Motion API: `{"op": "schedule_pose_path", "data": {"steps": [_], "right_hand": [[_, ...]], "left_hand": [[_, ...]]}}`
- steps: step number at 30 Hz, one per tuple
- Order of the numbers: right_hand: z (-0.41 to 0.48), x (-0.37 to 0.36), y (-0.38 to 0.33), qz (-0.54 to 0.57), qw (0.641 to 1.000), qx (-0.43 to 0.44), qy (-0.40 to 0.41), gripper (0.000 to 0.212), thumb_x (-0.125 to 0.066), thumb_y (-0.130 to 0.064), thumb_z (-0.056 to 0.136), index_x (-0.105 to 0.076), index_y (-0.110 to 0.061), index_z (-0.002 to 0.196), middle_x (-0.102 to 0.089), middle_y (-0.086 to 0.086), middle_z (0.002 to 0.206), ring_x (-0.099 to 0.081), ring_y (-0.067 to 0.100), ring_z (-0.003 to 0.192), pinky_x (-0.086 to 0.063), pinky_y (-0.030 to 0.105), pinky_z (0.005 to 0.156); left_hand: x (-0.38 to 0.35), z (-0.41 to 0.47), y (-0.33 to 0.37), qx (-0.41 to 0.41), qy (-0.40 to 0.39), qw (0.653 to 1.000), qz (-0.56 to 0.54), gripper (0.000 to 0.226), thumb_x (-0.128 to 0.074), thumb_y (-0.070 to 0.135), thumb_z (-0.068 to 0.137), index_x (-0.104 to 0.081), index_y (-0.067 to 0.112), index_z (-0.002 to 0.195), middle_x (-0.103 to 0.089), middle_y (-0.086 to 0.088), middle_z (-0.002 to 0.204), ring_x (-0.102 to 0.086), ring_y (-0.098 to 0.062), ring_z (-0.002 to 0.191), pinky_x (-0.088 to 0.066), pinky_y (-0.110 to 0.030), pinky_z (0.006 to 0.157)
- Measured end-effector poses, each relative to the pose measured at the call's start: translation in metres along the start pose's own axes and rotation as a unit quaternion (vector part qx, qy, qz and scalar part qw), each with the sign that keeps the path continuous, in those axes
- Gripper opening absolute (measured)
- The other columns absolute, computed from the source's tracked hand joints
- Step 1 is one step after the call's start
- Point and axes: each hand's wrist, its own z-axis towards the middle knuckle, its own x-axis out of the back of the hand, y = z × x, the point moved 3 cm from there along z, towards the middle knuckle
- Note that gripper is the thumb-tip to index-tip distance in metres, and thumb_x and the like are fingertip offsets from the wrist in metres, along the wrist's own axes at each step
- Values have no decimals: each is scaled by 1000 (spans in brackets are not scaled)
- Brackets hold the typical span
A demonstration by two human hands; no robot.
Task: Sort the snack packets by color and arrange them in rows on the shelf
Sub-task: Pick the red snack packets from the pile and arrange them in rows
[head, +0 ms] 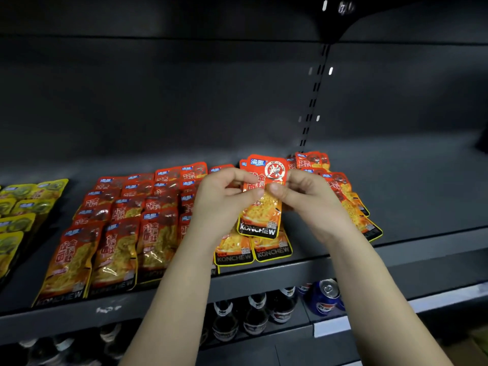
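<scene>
Both hands hold one red packet (261, 215) upright above the shelf (422, 194), just in front of the red stock. The left hand (224, 194) pinches the packet's left edge, thumb pressed on its front, and its fingers (237, 175) are curled in close. The right hand (303, 196) pinches the right edge in the same way, with its fingers (299, 178) bent round the packet's side. The two thumbs nearly meet at the packet's middle. Red packets in rows (124, 228) lie flat on the shelf to the left, with yellow packets (18, 207) at the far left. A looser red pile (351, 196) lies to the right. Below the shelf stand dark bottles (253, 313) and a blue can (326, 297).
</scene>
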Motion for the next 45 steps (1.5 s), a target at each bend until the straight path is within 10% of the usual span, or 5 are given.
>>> {"op": "schedule_pose_path", "data": {"steps": [17,23,29,37,45], "right_hand": [[23,36,7,20,999,-31,15,21,-66,-10,86,-67,-1,104,-71,20,102,-69,30,92,-56,44,84],[51,71,12,-112,980,-118,118,19,-58,-26,96,-65,-13,107,-73,-1,98,-70,18,93,-54,34,80],[80,62,26,-210,963,-145,91,21,-66,-25,91,-68,-6,99,-72,16,102,-69,32,96,-53,44,90],[96,45,33,-203,959,-175,92,40,-74,1,81,-62,1,119,-63,8,102,-58,21,94,-48,33,90],[106,55,46,-327,923,-175,104,34,-77,-19,81,-66,0,107,-64,7,99,-62,25,101,-51,34,85]], "left_hand": [[-39,16,5,-7,8,1000,8,17,-78,11,79,-70,18,92,-74,0,91,-72,-12,80,-59,-28,73],[-14,23,9,-37,6,982,185,14,-74,26,83,-67,26,94,-68,9,95,-65,4,79,-44,-6,61],[21,30,2,-25,19,951,309,19,-75,30,79,-65,31,96,-66,5,108,-67,-6,88,-55,-38,82],[37,25,-3,-22,44,951,305,22,-74,31,82,-66,30,102,-65,7,111,-65,-1,90,-51,-24,69],[33,30,-4,-35,29,955,292,19,-75,28,82,-66,31,99,-65,7,112,-65,0,90,-55,-28,75]]}}
